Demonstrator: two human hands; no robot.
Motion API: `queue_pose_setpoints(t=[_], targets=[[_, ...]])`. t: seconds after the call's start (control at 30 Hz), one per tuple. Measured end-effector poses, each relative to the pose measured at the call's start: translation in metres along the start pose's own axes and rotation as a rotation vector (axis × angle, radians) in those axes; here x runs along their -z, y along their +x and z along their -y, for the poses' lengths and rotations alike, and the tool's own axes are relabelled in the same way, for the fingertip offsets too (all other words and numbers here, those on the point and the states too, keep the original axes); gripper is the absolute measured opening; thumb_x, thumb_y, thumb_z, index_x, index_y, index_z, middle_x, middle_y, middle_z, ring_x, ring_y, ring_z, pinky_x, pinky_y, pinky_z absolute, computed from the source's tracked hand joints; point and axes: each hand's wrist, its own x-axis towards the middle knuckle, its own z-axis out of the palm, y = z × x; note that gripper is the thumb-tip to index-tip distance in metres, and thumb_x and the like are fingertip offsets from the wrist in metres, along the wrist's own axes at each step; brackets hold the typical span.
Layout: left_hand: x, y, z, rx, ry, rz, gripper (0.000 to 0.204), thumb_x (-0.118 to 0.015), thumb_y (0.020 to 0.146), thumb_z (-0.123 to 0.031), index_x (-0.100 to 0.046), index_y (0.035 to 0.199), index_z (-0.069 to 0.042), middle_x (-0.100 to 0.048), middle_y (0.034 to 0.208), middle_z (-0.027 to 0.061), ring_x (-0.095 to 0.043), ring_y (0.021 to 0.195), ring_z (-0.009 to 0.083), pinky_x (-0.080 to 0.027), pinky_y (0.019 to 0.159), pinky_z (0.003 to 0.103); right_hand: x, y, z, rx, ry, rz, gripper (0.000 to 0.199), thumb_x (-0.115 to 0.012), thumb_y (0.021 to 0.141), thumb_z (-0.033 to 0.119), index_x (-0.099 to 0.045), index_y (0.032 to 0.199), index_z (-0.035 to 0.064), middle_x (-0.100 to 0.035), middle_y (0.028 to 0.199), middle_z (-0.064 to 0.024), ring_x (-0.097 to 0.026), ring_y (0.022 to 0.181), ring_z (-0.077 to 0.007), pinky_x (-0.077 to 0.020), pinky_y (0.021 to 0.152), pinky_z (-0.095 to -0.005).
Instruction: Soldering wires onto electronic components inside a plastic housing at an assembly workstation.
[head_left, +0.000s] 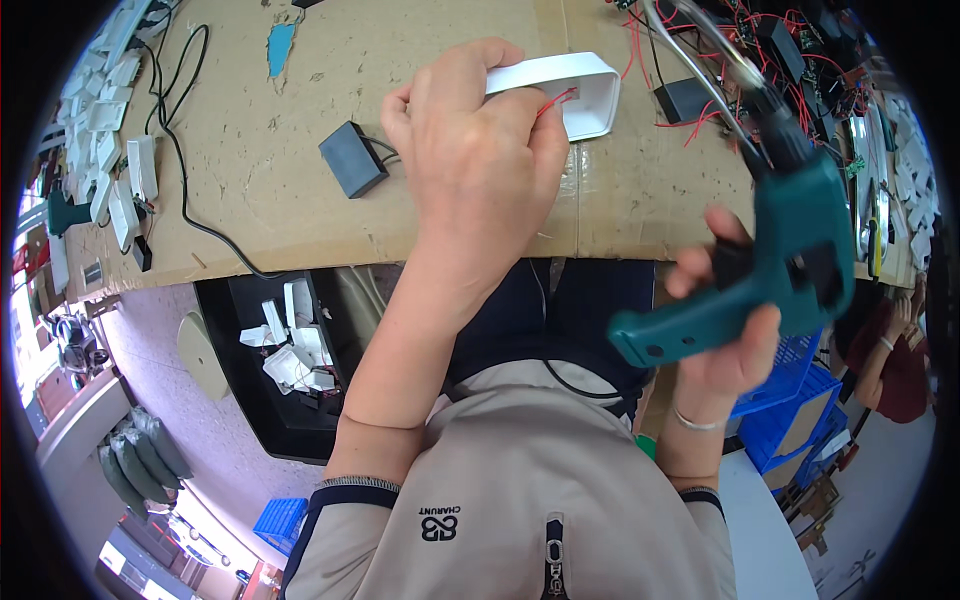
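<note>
Looking down, head view: one view only.
Left hand [480,150]: fingers curled shut over the near end of a white rectangular plastic housing [585,90] on the brown cardboard-covered bench [250,200].
Right hand [725,330]: closed around the grip of a teal pistol-shaped power screwdriver [790,250], raised right of the housing, well apart.
Progress: housing steadied, thin red wire [556,100] showing inside; driver not yet applied, apparently.
Nearby: small black box [352,158], just left of the hand.
</note>
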Motion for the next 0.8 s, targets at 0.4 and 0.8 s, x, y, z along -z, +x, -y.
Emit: queue_pose_setpoints(t=[0.4,0.8], targets=[[0.000,0.004,-0.004,0.000,0.171,0.045,0.007,-0.065,0.068,-0.011,-0.065,0.066,-0.005,-0.054,0.096,0.0041,-0.047,0.090,0.0227,-0.026,0.082,0.047,-0.018,-0.055,0.036,-0.067,-0.577,-0.255,0.071,-0.075,0.072,0.037,-0.045,0.118,-0.0085,-0.058,0.106,-0.0233,-0.061,0.070,-0.0179,-0.0508,0.058,-0.0246],[0.010,0.003,-0.006,0.025,0.067,0.050,0.005,-0.068,0.068,-0.011,-0.067,0.070,-0.006,-0.056,0.102,0.0069,-0.049,0.098,0.0241,-0.028,0.088,0.043,-0.020,-0.056,0.039,-0.162,-0.621,-0.258,0.073,-0.075,0.071,0.035,-0.044,0.121,-0.0078,-0.058,0.107,-0.0229,-0.061,0.071,-0.0183,-0.0510,0.062,-0.0273]])
